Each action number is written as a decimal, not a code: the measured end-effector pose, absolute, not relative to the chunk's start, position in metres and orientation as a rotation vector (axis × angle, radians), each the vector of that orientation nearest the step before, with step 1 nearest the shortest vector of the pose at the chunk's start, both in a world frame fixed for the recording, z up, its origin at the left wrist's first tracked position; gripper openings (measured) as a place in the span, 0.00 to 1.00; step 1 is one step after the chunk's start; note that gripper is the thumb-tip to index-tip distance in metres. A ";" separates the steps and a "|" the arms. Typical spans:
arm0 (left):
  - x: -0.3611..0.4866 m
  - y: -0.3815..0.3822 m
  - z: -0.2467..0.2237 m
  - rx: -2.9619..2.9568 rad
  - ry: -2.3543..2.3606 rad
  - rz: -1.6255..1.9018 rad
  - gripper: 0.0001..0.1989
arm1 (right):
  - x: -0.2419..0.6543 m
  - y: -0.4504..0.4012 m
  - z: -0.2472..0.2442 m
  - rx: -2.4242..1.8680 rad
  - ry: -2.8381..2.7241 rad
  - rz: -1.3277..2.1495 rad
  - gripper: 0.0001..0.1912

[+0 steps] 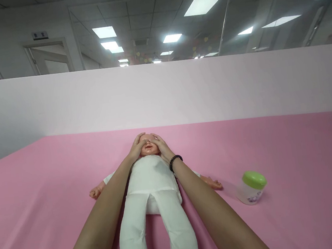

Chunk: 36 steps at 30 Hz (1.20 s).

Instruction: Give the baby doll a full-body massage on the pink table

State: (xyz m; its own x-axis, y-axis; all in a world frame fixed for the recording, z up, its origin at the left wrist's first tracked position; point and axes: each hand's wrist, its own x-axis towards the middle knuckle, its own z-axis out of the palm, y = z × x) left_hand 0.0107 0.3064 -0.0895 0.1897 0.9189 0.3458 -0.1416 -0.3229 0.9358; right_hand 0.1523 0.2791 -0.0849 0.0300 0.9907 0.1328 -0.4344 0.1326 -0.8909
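Pink sheeting covers the desk (311, 203), the widest surface in front of me. Clock reference: dial centred on the desk's middle; 12 o'clock points away from the person, 6 o'clock toward the person. White panel (180, 92): upright along the far edge at 12 o'clock; a doorway (52, 62) shows above it toward 11 o'clock. Doll (152, 177): face up at the dial centre, head at 12, legs extended toward 6, body clad in white fabric. Its arms spread, one toward 9 o'clock, the other between 3 and 4. Left hand (136, 148): laid on the head from the 11 o'clock side, fingers extended along the forehead. Right hand (160, 144): mirrored, from the 1 o'clock side. Both cover the eye area, mouth exposed below. Neither is clenched; whether the thumbs touch cannot be told. Jar (252, 188): translucent body, purple print, green lid seated; stands between 3 and 4 o'clock, near the doll's outstretched arm, not touching. Bracelet (172, 161): black, around the right wrist.
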 end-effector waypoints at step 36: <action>0.013 0.311 -0.091 1.444 0.804 1.354 0.26 | 0.152 0.283 -0.086 -0.784 -0.930 1.279 0.31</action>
